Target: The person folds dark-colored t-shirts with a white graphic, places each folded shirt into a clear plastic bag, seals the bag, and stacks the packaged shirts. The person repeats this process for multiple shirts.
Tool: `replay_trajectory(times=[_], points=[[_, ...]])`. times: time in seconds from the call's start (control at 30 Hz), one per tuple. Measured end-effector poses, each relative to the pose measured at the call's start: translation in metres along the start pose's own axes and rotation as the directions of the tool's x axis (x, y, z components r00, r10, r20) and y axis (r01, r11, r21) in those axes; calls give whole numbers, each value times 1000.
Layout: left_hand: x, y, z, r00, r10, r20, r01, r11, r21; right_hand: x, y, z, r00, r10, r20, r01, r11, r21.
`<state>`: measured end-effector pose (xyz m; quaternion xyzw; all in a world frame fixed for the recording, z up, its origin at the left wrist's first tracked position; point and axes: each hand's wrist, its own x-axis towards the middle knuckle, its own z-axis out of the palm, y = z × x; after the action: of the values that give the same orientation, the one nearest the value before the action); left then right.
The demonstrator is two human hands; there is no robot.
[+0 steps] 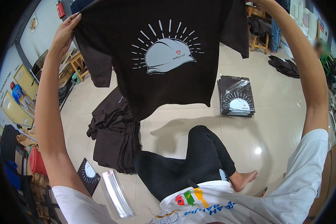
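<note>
A dark brown-black T-shirt [168, 87] hangs spread out in front of me, its print of a pale hard hat with rays facing me. My left hand [66, 33] pinches the shirt near its left shoulder, fingers closed on the cloth. At the upper right edge, my right hand [262, 3] is partly cut off by the frame and grips the shirt's other shoulder. Both arms are raised. Below the shirt to the left, a stack of folded dark shirts [114, 149] lies on the floor under loosely heaped ones. Packed shirts in clear bags [236, 98] form a neat pile to the right.
I sit on a tiled floor [168, 138] with one knee bent. Clear plastic sleeves [117, 194] and a dark printed piece [89, 175] lie at lower left. Another dark garment heap [283, 66] is at far right. A person in blue [22, 95] stands far left.
</note>
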<state>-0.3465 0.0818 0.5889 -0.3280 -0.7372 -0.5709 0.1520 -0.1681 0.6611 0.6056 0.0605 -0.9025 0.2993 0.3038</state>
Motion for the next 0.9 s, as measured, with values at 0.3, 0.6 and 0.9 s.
replay_trajectory(times=[0.3,0.6,0.9], points=[[3,0,-18,992,-83,95,71,990,123,13,8,-8,994,-110,-24,109,993,-50],[-12,-20,-25,976,-202,-80,207,745,634,-38,-63,54,994,-95,-52,107,781,615],[-72,100,214,913,88,398,-159,976,149,-43,-110,151,935,-353,27,295,818,493]])
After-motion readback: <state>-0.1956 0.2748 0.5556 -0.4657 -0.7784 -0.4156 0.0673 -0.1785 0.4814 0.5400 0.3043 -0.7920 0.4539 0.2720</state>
